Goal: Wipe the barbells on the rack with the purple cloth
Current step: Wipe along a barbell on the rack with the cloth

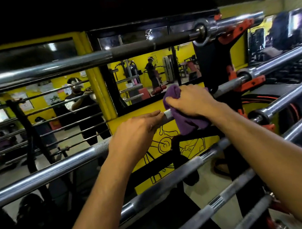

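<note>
Several chrome barbells lie across a black rack with orange hooks point(246, 82). My right hand point(192, 100) is shut on the purple cloth point(186, 121), which is wrapped around the shaft of the second barbell from the top point(58, 169). My left hand point(135, 135) rests on the same shaft just left of the cloth, fingers curled over the knurled part. The cloth hangs down below the bar. The top barbell point(84, 60) runs above both hands, and lower barbells point(181, 175) slope beneath my forearms.
A yellow wall with black drawings point(159, 147) and mirrors point(142, 77) stands right behind the rack. The mirrors reflect gym machines and people. More bar sleeves point(285, 99) stick out at the right. The floor shows below the bars.
</note>
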Tool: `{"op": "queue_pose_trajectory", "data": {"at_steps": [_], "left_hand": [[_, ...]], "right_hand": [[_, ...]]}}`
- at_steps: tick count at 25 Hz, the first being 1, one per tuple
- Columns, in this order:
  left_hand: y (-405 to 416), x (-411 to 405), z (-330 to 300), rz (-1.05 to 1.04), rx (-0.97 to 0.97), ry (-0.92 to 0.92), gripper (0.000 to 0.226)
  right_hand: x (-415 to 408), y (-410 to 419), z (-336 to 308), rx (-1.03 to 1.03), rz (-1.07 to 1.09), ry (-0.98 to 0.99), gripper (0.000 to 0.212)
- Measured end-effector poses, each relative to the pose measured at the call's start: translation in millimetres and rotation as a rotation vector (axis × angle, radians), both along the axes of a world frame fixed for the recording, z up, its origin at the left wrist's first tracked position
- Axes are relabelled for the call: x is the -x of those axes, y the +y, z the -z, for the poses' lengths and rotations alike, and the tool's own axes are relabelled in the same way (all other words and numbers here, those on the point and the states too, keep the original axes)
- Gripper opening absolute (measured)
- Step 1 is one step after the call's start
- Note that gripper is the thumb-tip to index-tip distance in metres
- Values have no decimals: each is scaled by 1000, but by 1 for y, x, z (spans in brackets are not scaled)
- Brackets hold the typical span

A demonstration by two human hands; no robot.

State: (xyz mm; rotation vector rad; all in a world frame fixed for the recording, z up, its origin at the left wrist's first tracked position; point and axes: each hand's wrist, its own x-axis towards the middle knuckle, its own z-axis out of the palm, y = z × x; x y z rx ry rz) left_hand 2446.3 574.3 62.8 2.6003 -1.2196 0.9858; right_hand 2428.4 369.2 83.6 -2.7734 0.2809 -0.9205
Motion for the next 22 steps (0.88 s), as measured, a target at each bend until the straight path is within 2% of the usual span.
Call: {"op": "queue_pose_trajectory", "data": {"at_steps": [1, 3, 5, 6, 9, 12, 14, 17, 20, 22], "left_hand": [[1, 0, 0, 4, -8, -6, 42], [2, -3, 1, 16, -14, 2, 42], [2, -4, 1, 14, -15, 10, 40], [1, -4, 1, 18, -17, 9, 39], [2, 0, 0, 38, -20, 11, 37], [4, 0, -2, 38, -50, 33, 38], [4, 5, -7, 39, -59, 66, 40], [6, 8, -8, 29, -88, 58, 41], [7, 4, -9, 30, -116, 90, 43], [10, 0, -13, 66, -146, 138, 45]], "right_hand": [[1, -1, 6, -44, -36, -44, 39], [2, 1, 44, -142, -105, -343, 38], [3, 12, 82, -203, -150, -567, 48], [5, 16, 94, -297, -195, -634, 51], [22, 45, 116, -755, -323, -808, 36], [37, 61, 116, -1380, -205, -952, 17], [36, 56, 93, -1722, -118, -872, 26], [35, 54, 66, -1946, -192, -679, 38], [44, 51, 73, -1884, -255, -555, 43], [60, 48, 75, -1760, -272, -602, 36]]}}
